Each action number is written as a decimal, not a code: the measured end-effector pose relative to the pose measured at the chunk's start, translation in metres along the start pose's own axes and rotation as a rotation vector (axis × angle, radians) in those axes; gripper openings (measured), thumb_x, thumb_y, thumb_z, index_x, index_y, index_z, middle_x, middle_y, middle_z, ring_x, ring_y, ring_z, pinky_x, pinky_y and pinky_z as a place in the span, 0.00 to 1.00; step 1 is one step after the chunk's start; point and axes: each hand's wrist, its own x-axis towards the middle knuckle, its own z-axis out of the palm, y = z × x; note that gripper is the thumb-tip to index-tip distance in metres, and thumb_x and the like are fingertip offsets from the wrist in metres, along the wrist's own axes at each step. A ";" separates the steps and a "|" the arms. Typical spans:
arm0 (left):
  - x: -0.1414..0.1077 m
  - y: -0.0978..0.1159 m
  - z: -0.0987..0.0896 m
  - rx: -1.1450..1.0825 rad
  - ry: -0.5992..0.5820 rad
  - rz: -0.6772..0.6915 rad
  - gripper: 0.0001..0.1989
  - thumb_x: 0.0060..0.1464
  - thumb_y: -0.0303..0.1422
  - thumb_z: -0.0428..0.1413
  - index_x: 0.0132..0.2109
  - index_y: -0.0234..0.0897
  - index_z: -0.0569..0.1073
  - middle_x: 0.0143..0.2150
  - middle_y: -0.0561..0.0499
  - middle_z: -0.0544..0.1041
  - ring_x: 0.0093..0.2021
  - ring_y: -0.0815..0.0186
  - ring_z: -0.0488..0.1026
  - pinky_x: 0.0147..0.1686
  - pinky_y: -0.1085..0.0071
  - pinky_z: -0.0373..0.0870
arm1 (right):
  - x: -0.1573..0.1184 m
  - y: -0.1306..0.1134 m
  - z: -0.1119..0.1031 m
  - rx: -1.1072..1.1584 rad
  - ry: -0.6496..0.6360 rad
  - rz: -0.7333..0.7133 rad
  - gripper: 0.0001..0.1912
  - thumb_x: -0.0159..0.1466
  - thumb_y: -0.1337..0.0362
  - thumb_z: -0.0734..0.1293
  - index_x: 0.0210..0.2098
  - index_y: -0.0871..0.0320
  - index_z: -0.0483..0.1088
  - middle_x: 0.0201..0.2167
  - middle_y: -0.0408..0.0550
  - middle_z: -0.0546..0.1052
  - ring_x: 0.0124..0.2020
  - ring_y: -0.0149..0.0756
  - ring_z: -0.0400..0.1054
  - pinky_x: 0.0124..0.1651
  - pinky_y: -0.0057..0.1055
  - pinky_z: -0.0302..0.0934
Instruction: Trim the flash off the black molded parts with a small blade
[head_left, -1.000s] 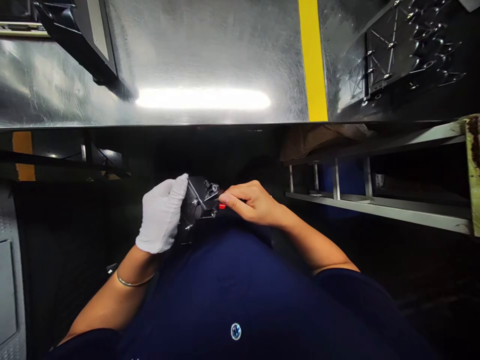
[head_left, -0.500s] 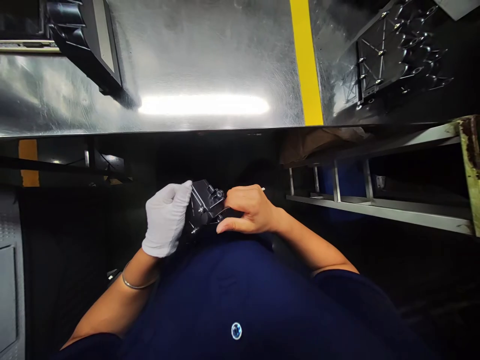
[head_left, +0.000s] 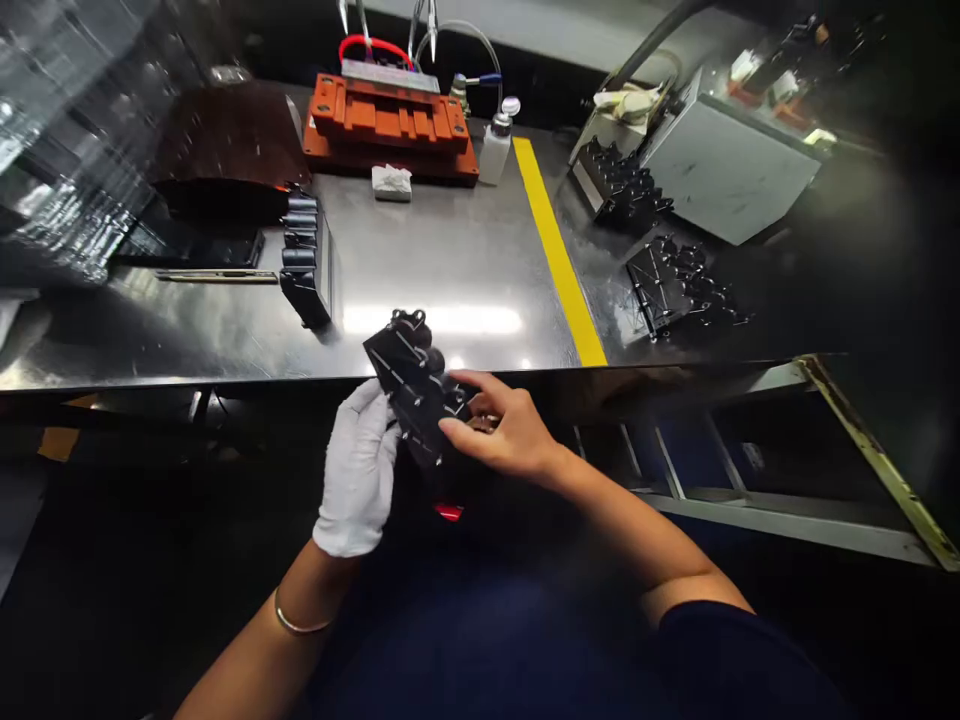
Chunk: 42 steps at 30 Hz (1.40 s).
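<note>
Item: one black moulded bracket [head_left: 415, 388], held upright between my hands, its long axis running from far left to near right. My white-gloved left hand [head_left: 358, 467] clasped its left edge; my bare right hand [head_left: 499, 425] curled closer, across its near end.

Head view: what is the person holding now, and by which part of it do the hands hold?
A black ridged part: the white-gloved left hand holds its lower left edge, and the bare right hand holds its right side.
</note>
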 end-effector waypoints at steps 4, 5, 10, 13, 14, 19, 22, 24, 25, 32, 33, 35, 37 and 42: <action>-0.004 -0.005 -0.016 0.011 0.015 -0.069 0.15 0.49 0.39 0.65 0.43 0.39 0.75 0.36 0.53 0.78 0.36 0.70 0.76 0.46 0.67 0.74 | 0.109 -0.025 -0.014 -0.359 0.072 0.119 0.27 0.59 0.53 0.68 0.55 0.56 0.69 0.33 0.49 0.81 0.36 0.42 0.75 0.40 0.35 0.67; -0.007 -0.006 -0.021 0.047 0.011 -0.090 0.15 0.49 0.40 0.64 0.43 0.39 0.76 0.36 0.53 0.78 0.36 0.69 0.76 0.46 0.67 0.74 | 0.134 -0.032 -0.009 -0.417 0.028 0.127 0.25 0.60 0.52 0.67 0.53 0.56 0.70 0.38 0.52 0.81 0.41 0.45 0.75 0.42 0.37 0.67; -0.013 -0.009 -0.042 0.249 0.017 -0.158 0.15 0.50 0.43 0.63 0.44 0.44 0.77 0.38 0.54 0.80 0.40 0.66 0.77 0.49 0.67 0.75 | 0.207 -0.038 0.011 -0.321 -0.155 0.022 0.27 0.61 0.44 0.65 0.52 0.54 0.71 0.49 0.50 0.79 0.50 0.44 0.73 0.47 0.34 0.67; -0.005 -0.013 -0.061 0.307 0.077 -0.122 0.12 0.47 0.44 0.64 0.40 0.49 0.78 0.36 0.55 0.80 0.40 0.60 0.79 0.53 0.57 0.74 | 0.198 -0.008 -0.023 -0.234 -0.010 -0.035 0.26 0.61 0.46 0.67 0.52 0.56 0.71 0.47 0.49 0.80 0.46 0.37 0.75 0.44 0.27 0.67; -0.002 -0.015 -0.069 0.332 0.102 -0.122 0.10 0.47 0.45 0.64 0.38 0.52 0.79 0.35 0.55 0.81 0.41 0.57 0.80 0.54 0.54 0.74 | 0.186 0.007 -0.044 -0.260 0.136 0.009 0.23 0.60 0.50 0.70 0.49 0.57 0.73 0.43 0.48 0.81 0.42 0.35 0.76 0.41 0.25 0.67; 0.014 -0.035 -0.103 0.452 0.183 -0.165 0.08 0.45 0.51 0.60 0.33 0.61 0.78 0.33 0.57 0.82 0.44 0.44 0.79 0.52 0.45 0.72 | 0.099 0.091 -0.183 -0.369 0.595 0.157 0.09 0.64 0.64 0.66 0.30 0.62 0.74 0.31 0.54 0.79 0.32 0.33 0.75 0.39 0.30 0.62; 0.019 -0.043 -0.097 0.472 0.096 -0.203 0.16 0.42 0.52 0.61 0.37 0.52 0.78 0.34 0.53 0.82 0.40 0.47 0.80 0.52 0.45 0.72 | 0.050 0.133 -0.233 -0.373 0.658 0.174 0.08 0.60 0.60 0.69 0.27 0.55 0.72 0.23 0.45 0.74 0.30 0.36 0.73 0.39 0.37 0.64; 0.019 -0.044 -0.077 0.514 -0.027 -0.234 0.23 0.41 0.51 0.63 0.42 0.42 0.78 0.35 0.49 0.81 0.36 0.51 0.79 0.50 0.45 0.73 | 0.027 0.150 -0.236 -0.331 0.729 0.249 0.09 0.57 0.56 0.70 0.26 0.54 0.71 0.19 0.40 0.71 0.30 0.39 0.72 0.41 0.41 0.65; 0.018 -0.044 -0.063 0.538 -0.106 -0.245 0.26 0.42 0.51 0.62 0.45 0.38 0.77 0.37 0.47 0.82 0.35 0.54 0.78 0.49 0.47 0.74 | 0.020 0.155 -0.228 -0.276 0.759 0.312 0.10 0.55 0.55 0.71 0.26 0.54 0.71 0.19 0.40 0.70 0.31 0.41 0.72 0.41 0.43 0.65; 0.011 -0.031 0.036 0.567 -0.317 -0.148 0.33 0.53 0.49 0.56 0.61 0.34 0.68 0.52 0.42 0.78 0.32 0.66 0.75 0.32 0.68 0.73 | -0.012 0.109 -0.071 0.167 0.387 0.439 0.20 0.58 0.47 0.67 0.40 0.57 0.72 0.28 0.48 0.77 0.30 0.39 0.71 0.35 0.37 0.66; 0.011 -0.030 0.042 0.588 -0.317 -0.111 0.34 0.55 0.48 0.55 0.63 0.34 0.65 0.52 0.42 0.78 0.32 0.66 0.75 0.34 0.68 0.73 | -0.020 0.094 -0.052 0.195 0.301 0.431 0.21 0.58 0.47 0.67 0.42 0.57 0.72 0.28 0.48 0.77 0.28 0.37 0.70 0.33 0.35 0.66; 0.012 -0.027 0.044 0.607 -0.268 -0.001 0.33 0.56 0.45 0.55 0.64 0.34 0.64 0.49 0.44 0.79 0.38 0.64 0.77 0.41 0.68 0.73 | -0.031 0.066 -0.029 0.255 0.116 0.390 0.23 0.58 0.48 0.68 0.47 0.57 0.72 0.30 0.46 0.78 0.27 0.35 0.70 0.31 0.32 0.65; 0.011 -0.023 0.035 0.563 -0.251 0.036 0.31 0.56 0.44 0.56 0.64 0.37 0.65 0.49 0.46 0.80 0.44 0.62 0.77 0.47 0.67 0.72 | -0.032 0.046 -0.024 0.279 -0.143 0.302 0.23 0.53 0.49 0.73 0.42 0.58 0.74 0.24 0.42 0.75 0.25 0.33 0.69 0.27 0.29 0.61; -0.004 -0.011 0.008 0.508 -0.245 -0.121 0.32 0.52 0.44 0.60 0.63 0.43 0.68 0.49 0.50 0.81 0.46 0.60 0.78 0.49 0.67 0.73 | 0.007 0.042 -0.043 -0.029 0.033 0.263 0.14 0.68 0.55 0.59 0.46 0.57 0.69 0.35 0.47 0.76 0.35 0.34 0.70 0.38 0.30 0.58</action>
